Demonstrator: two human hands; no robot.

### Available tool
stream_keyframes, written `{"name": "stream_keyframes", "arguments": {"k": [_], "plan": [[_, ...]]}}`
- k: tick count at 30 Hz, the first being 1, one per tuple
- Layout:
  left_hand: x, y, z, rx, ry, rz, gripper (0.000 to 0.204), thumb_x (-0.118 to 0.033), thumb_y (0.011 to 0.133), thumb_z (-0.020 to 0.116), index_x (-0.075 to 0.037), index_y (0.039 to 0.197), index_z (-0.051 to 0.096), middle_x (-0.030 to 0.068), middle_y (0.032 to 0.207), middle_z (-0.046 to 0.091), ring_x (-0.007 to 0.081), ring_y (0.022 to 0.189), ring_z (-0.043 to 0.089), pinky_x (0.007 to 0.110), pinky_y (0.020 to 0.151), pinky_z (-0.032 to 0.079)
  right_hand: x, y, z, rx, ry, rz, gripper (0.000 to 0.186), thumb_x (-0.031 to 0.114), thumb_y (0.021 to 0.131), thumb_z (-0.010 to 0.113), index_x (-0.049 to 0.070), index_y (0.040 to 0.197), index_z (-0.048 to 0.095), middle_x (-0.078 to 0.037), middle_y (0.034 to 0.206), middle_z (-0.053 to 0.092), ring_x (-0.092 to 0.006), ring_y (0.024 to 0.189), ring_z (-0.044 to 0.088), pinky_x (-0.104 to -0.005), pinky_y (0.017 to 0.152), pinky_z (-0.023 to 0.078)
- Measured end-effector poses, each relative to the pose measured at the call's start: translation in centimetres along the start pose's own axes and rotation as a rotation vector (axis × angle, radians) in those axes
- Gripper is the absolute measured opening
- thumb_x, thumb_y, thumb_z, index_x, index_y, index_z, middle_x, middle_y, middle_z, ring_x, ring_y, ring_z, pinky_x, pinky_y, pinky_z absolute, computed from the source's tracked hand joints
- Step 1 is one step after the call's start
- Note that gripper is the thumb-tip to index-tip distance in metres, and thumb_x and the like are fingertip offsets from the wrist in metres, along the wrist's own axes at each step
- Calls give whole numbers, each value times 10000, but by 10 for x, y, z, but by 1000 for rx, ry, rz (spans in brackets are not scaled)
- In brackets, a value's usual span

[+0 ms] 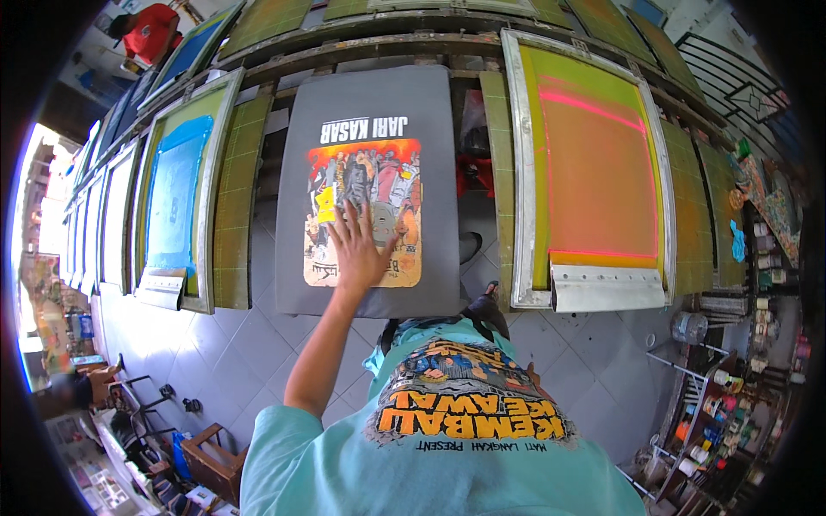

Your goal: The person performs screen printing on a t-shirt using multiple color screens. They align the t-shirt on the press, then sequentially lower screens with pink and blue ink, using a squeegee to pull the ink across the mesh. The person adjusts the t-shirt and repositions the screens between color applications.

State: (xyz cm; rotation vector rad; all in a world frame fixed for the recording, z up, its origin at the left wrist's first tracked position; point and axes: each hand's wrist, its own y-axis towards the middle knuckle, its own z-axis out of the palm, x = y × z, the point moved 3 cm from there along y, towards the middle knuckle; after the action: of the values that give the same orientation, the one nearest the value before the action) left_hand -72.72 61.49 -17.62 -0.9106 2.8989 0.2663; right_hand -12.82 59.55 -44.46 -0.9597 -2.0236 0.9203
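My left hand (pixel 359 249) lies flat with fingers spread on the colourful printed picture (pixel 320 258) of a crowd of figures. The print is on dark grey fabric (pixel 370 86), which is laid smooth over a flat board, and its lettering is upside down from where I stand. Nothing is held in this hand. My right hand does not show; only a small patch of skin appears by my shirt's hem, and I cannot tell what it is.
Right of the board stands a metal-framed printing screen (pixel 594 172) with pink ink and a squeegee (pixel 607 288) at its near end. On the left is a screen with blue ink (pixel 181 189). Shelves of containers (pixel 714 413) line the right. A person in red (pixel 153 34) is far left.
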Motion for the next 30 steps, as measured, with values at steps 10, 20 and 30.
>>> {"name": "stream_keyframes", "arguments": {"k": [10,20,30], "plan": [[-54,-68,-38,160,-137,2,1062,-660,919,578,-8,1614,109,390,1615,-75,586,1486,-110,726,1153,18,91,24,17,78,17,-142,657,630,992,472,-8,1072,605,-164,866,643,-296,676,677,-415,542,559],[-35,71,-4,-32,-158,34,997,-643,932,554,2,1598,187,332,1645,39,521,1525,7,675,1192,48,104,28,18,118,31,-157,629,608,990,501,-4,1091,602,-168,878,656,-289,671,682,-410,531,547],[-82,11,9,100,-93,160,1038,-702,915,509,22,1592,201,326,1642,107,513,1527,22,659,1205,39,38,20,15,78,24,-9,603,586,988,530,0,1110,598,-171,890,668,-282,666,687,-404,520,536]]}}
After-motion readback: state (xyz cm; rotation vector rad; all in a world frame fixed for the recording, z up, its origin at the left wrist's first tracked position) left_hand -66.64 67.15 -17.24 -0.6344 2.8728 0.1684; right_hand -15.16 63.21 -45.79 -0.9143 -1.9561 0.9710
